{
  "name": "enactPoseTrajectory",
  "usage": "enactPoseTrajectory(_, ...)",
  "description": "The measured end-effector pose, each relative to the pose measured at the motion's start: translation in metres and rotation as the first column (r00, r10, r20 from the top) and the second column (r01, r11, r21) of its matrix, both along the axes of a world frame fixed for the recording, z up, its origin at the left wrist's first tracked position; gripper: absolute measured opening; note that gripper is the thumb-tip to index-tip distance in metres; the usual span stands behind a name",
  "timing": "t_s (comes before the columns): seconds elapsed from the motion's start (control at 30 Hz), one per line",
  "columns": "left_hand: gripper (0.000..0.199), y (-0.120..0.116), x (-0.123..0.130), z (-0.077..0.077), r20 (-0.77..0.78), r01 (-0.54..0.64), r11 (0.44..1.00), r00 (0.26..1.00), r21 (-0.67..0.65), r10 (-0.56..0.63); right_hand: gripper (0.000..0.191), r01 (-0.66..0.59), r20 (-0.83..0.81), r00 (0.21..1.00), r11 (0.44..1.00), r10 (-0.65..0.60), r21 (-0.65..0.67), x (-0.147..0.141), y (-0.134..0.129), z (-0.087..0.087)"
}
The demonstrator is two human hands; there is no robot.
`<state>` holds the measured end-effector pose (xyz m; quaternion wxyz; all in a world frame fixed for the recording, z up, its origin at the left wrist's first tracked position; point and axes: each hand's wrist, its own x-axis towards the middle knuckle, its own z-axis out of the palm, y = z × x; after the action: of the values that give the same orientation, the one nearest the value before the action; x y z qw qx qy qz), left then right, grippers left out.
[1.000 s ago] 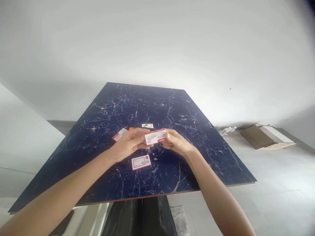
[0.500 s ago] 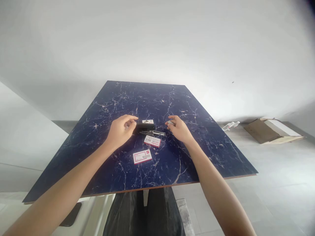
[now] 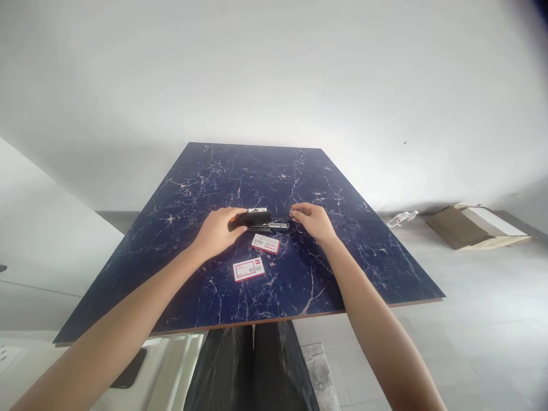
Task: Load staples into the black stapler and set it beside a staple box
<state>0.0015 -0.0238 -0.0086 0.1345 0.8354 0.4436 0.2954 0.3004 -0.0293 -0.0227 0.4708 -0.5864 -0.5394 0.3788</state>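
Observation:
My left hand (image 3: 217,231) is closed around the rear of a black stapler (image 3: 252,218), with a bit of orange showing by the fingers. A silver metal tray (image 3: 279,225) sticks out of the stapler's right end. My right hand (image 3: 311,220) hovers just right of that tray, thumb and fingers pinched on a small grey piece that is mostly hidden. Behind the stapler lies a small white card or box (image 3: 257,209), partly covered. Nearer to me are a white-and-red box with a barcode (image 3: 265,244) and another white-and-red box (image 3: 249,269).
The dark blue marbled table (image 3: 257,177) has its front edge at my legs and a pale wall behind. To the right, on the floor, are a cardboard box (image 3: 479,227) and clear plastic bottles (image 3: 401,218). A dark flat object (image 3: 131,370) lies below the table at left.
My left hand has moved slightly right and closed onto the stapler, where its fingers were apart beside it before. The right hand has barely moved; its grey piece shows less.

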Motion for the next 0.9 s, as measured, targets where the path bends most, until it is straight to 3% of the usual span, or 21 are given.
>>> enactPoseTrajectory(0.27, 0.043, -0.002, 0.002, -0.002, -0.031, -0.008, 1.0, 0.999, 0.016, 0.008, 0.027, 0.019, -0.018, 1.0, 1.0, -0.019, 0.021, -0.01, -0.002, -0.002)
enactPoseTrajectory(0.4, 0.038, -0.003, 0.002, -0.001, 0.01, -0.112, 0.994, 0.994, -0.009, 0.112, 0.042, 0.028, -0.103, 0.994, 0.999, -0.03, -0.019, -0.002, 0.0, -0.005)
enactPoseTrajectory(0.53, 0.038, 0.0, -0.001, -0.002, 0.055, -0.159, 0.987, 0.986, -0.031, 0.16, 0.039, 0.017, -0.163, 0.986, 1.0, -0.021, -0.026, 0.0, 0.0, -0.004)
enactPoseTrajectory(0.7, 0.036, 0.004, -0.005, -0.004, 0.096, -0.095, 0.988, 0.99, -0.119, 0.107, 0.034, -0.033, 0.061, 0.998, 0.999, 0.031, 0.039, -0.009, -0.005, 0.004)
enactPoseTrajectory(0.8, 0.035, 0.005, -0.006, -0.005, 0.137, -0.018, 0.986, 0.99, -0.167, 0.041, 0.033, -0.109, 0.25, 0.965, 0.991, 0.086, 0.08, -0.012, -0.009, 0.006)
enactPoseTrajectory(0.9, 0.035, 0.006, -0.006, -0.006, 0.168, 0.035, 0.984, 0.986, -0.177, -0.005, 0.03, -0.204, 0.336, 0.926, 0.977, 0.173, 0.06, -0.014, -0.011, 0.007)
